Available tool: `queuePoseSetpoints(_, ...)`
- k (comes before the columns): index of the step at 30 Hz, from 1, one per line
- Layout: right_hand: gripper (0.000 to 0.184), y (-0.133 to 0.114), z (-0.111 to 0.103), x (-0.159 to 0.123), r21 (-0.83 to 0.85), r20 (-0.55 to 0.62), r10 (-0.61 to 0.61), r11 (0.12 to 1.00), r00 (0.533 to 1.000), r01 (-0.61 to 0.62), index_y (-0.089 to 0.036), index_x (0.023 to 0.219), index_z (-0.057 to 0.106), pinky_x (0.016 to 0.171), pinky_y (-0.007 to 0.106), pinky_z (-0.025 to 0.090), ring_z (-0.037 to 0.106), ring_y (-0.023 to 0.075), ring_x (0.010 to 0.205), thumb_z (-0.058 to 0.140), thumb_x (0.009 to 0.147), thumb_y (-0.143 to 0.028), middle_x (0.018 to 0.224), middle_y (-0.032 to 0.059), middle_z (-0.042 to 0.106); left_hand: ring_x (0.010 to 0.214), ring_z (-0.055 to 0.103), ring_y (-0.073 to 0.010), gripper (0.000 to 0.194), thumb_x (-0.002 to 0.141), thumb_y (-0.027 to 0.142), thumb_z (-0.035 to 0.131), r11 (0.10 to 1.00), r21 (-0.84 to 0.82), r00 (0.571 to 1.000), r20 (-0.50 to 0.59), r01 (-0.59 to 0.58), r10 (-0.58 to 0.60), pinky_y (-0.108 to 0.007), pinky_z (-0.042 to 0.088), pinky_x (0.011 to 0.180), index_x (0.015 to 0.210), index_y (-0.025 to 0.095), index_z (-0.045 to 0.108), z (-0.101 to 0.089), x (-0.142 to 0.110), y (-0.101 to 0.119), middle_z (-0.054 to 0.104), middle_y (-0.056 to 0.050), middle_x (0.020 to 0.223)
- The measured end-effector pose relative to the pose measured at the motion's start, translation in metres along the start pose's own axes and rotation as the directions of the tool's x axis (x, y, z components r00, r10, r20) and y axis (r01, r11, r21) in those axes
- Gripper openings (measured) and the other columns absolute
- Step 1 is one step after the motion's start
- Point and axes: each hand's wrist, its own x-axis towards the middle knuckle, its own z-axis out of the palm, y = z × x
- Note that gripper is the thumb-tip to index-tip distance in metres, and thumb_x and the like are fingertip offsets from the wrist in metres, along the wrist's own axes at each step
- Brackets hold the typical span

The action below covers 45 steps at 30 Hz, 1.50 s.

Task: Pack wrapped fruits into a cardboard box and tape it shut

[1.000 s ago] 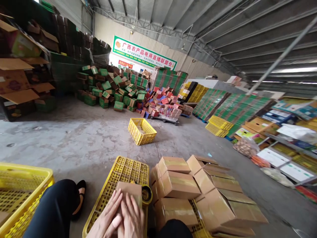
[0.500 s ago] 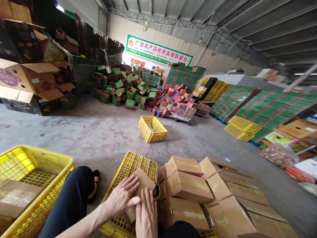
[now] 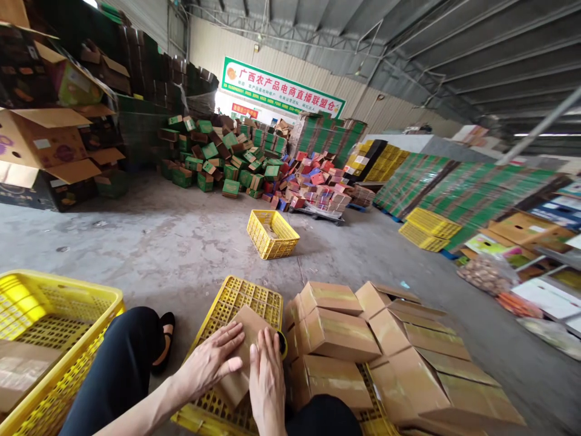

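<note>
A small brown cardboard box (image 3: pixel 247 320) lies on an upturned yellow plastic crate (image 3: pixel 263 297) between my knees. My left hand (image 3: pixel 215 357) rests on the left side of the box top, fingers stretched out. On the right side of the box, my right hand (image 3: pixel 267 375) lies flat with its fingers together and straight. A roll of tape (image 3: pixel 283 345) stands against the far right side of the box, just beyond my right fingertips. The underside of the box is hidden.
Several taped cardboard boxes (image 3: pixel 340 333) are stacked at my right. To my left stands a yellow crate (image 3: pixel 106 297) with a box (image 3: pixel 22 369) inside. Another yellow crate (image 3: pixel 272 236) sits on the floor ahead. Behind it lies a heap of green cartons (image 3: pixel 218 157).
My hands have slid slightly apart on the box, the right one moving a little toward its right edge. The whole view has shifted slightly.
</note>
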Motion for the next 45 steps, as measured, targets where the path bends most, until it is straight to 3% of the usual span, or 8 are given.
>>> queuePoseSetpoints(7,0.059,0.001,-0.002,-0.003,-0.023,0.001,-0.020,1.000,1.000,0.020,-0.015,0.158,0.047,0.117,0.051,0.050,0.037,0.0341,0.154,0.033,0.111,-0.048,0.166,0.0138,0.041,0.153,0.041,-0.0261,0.062,0.105,0.055,0.051,0.995,-0.037,0.987,-0.125,0.095,-0.099,-0.043,0.040,0.124,0.161,0.031,0.042,0.015,-0.006,-0.010,0.043,-0.005,0.165)
queuePoseSetpoints(11,0.061,-0.009,-0.009,-0.004,-0.093,0.037,-0.011,0.996,0.999,0.014,-0.017,0.158,0.047,0.115,0.064,0.046,0.036,0.0399,0.154,0.033,0.110,-0.051,0.164,0.0144,0.043,0.152,0.042,-0.0250,0.062,0.106,0.056,0.049,0.986,-0.091,0.984,-0.102,0.138,-0.147,-0.041,0.039,0.124,0.162,0.030,0.042,0.012,-0.006,-0.006,0.040,-0.005,0.166)
queuePoseSetpoints(15,0.056,-0.035,-0.010,0.002,-0.091,0.091,-0.053,0.994,0.994,0.061,-0.024,0.158,0.048,0.121,0.073,0.032,0.036,0.0400,0.154,0.037,0.110,-0.049,0.161,0.0109,0.048,0.148,0.047,-0.0238,0.059,0.107,0.056,0.046,0.966,-0.175,0.978,-0.048,0.193,-0.204,-0.037,0.042,0.122,0.159,0.029,0.046,0.000,-0.002,0.000,0.043,-0.005,0.165)
queuePoseSetpoints(22,0.058,-0.073,-0.002,-0.015,0.002,0.054,-0.183,0.983,0.982,0.183,-0.028,0.162,0.041,0.125,0.061,0.037,0.044,0.0338,0.151,0.048,0.107,-0.046,0.161,0.0078,0.050,0.147,0.049,-0.0252,0.056,0.108,0.055,0.042,0.931,-0.274,0.966,-0.027,0.240,-0.257,-0.039,0.041,0.122,0.154,0.025,0.054,-0.013,0.001,0.005,0.046,-0.005,0.162)
queuePoseSetpoints(31,0.051,-0.050,-0.023,-0.020,-0.016,0.081,-0.214,0.976,0.973,0.216,-0.021,0.158,0.048,0.120,0.041,0.049,0.054,0.0252,0.145,0.041,0.109,-0.032,0.156,0.0073,0.058,0.144,0.053,-0.0234,0.057,0.107,0.056,0.046,0.963,-0.203,0.983,0.000,0.178,-0.181,-0.033,0.044,0.119,0.157,0.029,0.050,-0.008,-0.008,0.000,0.044,-0.003,0.164)
queuePoseSetpoints(35,0.051,-0.045,-0.024,-0.001,-0.018,0.125,-0.215,0.976,0.969,0.219,-0.017,0.158,0.047,0.123,0.043,0.045,0.048,0.0256,0.149,0.040,0.109,-0.029,0.159,0.0100,0.053,0.145,0.051,-0.0223,0.059,0.107,0.056,0.046,0.978,-0.149,0.989,-0.010,0.145,-0.148,-0.032,0.044,0.119,0.160,0.030,0.045,-0.006,-0.013,-0.005,0.042,-0.003,0.166)
queuePoseSetpoints(39,0.050,-0.045,-0.026,0.014,-0.025,0.175,-0.161,0.986,0.971,0.168,-0.013,0.155,0.052,0.123,0.044,0.044,0.049,0.0273,0.149,0.037,0.110,-0.031,0.156,0.0127,0.056,0.153,0.039,-0.0263,0.066,0.104,0.062,0.049,0.994,-0.059,0.995,-0.026,0.096,-0.097,-0.042,0.037,0.125,0.160,0.028,0.045,-0.004,-0.015,-0.003,0.044,-0.005,0.165)
queuePoseSetpoints(45,0.051,-0.046,-0.026,0.011,-0.021,0.186,-0.134,0.990,0.973,0.140,-0.012,0.155,0.051,0.124,0.044,0.041,0.047,0.0268,0.150,0.036,0.111,-0.034,0.157,0.0130,0.055,0.154,0.037,-0.0291,0.070,0.102,0.066,0.049,1.000,-0.016,1.000,-0.008,0.024,-0.024,-0.043,0.035,0.126,0.157,0.023,0.050,-0.005,-0.018,0.007,0.049,-0.008,0.161)
